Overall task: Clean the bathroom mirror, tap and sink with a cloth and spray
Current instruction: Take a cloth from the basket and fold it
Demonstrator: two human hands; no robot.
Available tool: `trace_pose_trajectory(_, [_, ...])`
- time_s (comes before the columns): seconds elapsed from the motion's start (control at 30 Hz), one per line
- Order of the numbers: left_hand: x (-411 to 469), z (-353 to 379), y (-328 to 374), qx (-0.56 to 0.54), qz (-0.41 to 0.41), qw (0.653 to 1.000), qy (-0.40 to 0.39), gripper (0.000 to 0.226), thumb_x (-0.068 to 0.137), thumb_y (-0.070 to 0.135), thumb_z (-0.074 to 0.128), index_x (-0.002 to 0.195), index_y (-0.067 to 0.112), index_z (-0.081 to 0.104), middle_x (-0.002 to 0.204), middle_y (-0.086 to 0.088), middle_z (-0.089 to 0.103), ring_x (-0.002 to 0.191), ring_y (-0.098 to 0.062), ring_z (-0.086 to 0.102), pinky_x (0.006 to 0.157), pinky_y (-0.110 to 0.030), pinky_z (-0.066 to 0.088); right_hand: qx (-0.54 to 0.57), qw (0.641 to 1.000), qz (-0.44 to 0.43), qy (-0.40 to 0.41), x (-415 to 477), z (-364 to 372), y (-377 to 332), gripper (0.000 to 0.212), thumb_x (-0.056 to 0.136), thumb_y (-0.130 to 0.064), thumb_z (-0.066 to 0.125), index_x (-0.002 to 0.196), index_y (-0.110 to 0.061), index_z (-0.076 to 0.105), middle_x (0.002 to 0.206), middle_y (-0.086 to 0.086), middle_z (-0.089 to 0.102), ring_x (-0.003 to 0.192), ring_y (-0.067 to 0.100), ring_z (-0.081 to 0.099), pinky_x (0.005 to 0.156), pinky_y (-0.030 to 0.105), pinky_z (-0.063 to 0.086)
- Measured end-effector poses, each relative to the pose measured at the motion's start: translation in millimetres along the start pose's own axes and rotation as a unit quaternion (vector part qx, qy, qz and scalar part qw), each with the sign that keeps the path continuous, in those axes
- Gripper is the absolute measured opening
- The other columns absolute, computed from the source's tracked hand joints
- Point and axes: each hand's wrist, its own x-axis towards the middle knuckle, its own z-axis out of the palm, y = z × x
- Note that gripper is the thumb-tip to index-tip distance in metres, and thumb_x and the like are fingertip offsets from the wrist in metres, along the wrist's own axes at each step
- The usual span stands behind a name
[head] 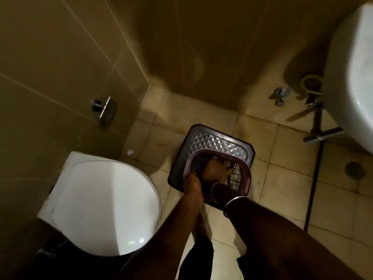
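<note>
Nearest the camera, a bare foot (pixel 200 220) stands on the beige tiled floor (pixel 282 150), with dark trouser legs (pixel 198 257) below it. Both forearms reach forward and down. The right wrist carries pale metal bangles (pixel 235 201).

The left hand (pixel 191 179) grips the near-left rim of a lilac plastic mesh basket (pixel 248 178), fingers curled over the edge. The right hand (pixel 215 170) is inside the basket, its fingers lying on a white cloth with dark check lines (pixel 235 175). Whether they pinch the cloth cannot be told. A dark rounded object (pixel 219 190) sits at the near rim by the right wrist, too dim to identify.

The basket rests on the near half of a dark square plastic stool with a diamond-patterned top (pixel 218 142), which stands on the floor.

Left of the stool is a white toilet with its lid closed (pixel 105 207). Above it, a chrome flush plate (pixel 106 110) is fixed to the beige tiled side wall (pixel 60 57).

To the right, a round floor drain (pixel 354 169) lies beyond a dark pipe (pixel 316 126) under the white ceramic sink (pixel 359 57), which is at the frame's upper right, well apart from the basket. A chrome angle valve (pixel 280 94) projects from the back wall (pixel 222 47).
</note>
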Motion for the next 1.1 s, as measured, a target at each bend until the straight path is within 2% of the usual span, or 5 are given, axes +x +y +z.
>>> trace_pose_trajectory(0.27, [-19, -8, -2, -0.025, -0.024, 0.999, 0.021, 0.043, 0.108, 0.017, 0.041, 0.143, -0.005, 0.051, 0.143, -0.024, 0.056, 0.132, -0.043, 0.053, 0.115, -0.053, 0.042, -0.078, 0.983, -0.164, 0.029, -13, -30, 23, 0.029, 0.091, -0.04, 0.057, 0.11, -0.022, 0.07, 0.123, 0.006, 0.068, 0.123, 0.031, 0.055, 0.107, 0.05, 0.037])
trace_pose_trajectory(0.6, [-75, -9, -9, -0.139, -0.033, 0.988, -0.064, 0.05, 0.108, 0.043, 0.035, 0.143, 0.011, 0.054, 0.135, -0.016, 0.062, 0.125, -0.035, 0.058, 0.095, -0.044, 0.048, 0.173, 0.936, -0.29, 0.096, -79, -68, 61, 0.017, 0.091, -0.03, 0.062, 0.104, -0.019, 0.064, 0.097, 0.002, 0.072, 0.086, 0.022, 0.068, 0.07, 0.031, 0.047])
trace_pose_trajectory(0.73, [-105, -17, 0, -0.183, -0.008, 0.974, -0.131, 0.062, 0.103, 0.054, 0.043, 0.141, 0.006, 0.057, 0.132, -0.021, 0.065, 0.121, -0.033, 0.061, 0.091, -0.043, 0.053, 0.24, 0.889, -0.367, 0.134, -116, -98, 81, 0.031, 0.09, -0.026, 0.065, 0.12, -0.021, 0.07, 0.111, 0.0, 0.076, 0.099, 0.016, 0.07, 0.085, 0.033, 0.058])
trace_pose_trajectory(0.87, [-148, -11, 7, -0.2, 0.0, 0.959, -0.2, 0.068, 0.096, 0.058, 0.057, 0.139, 0.005, 0.059, 0.138, -0.025, 0.062, 0.131, -0.04, 0.057, 0.105, -0.051, 0.049, 0.261, 0.844, -0.425, 0.199, -144, -138, 105, 0.047, 0.081, -0.008, 0.076, 0.127, -0.015, 0.067, 0.123, 0.005, 0.073, 0.115, 0.012, 0.06, 0.108, 0.013, 0.038])
trace_pose_trajectory(1.1, [-237, 33, 27, -0.158, 0.044, 0.921, -0.353, 0.06, 0.1, 0.045, 0.052, 0.141, 0.003, 0.057, 0.144, -0.023, 0.057, 0.125, -0.037, 0.062, 0.11, -0.05, 0.047, 0.276, 0.822, -0.434, 0.243, -159, -212, 156, 0.046, 0.078, -0.001, 0.069, 0.122, -0.014, 0.069, 0.137, 0.005, 0.065, 0.137, 0.023, 0.049, 0.117, 0.036, 0.039])
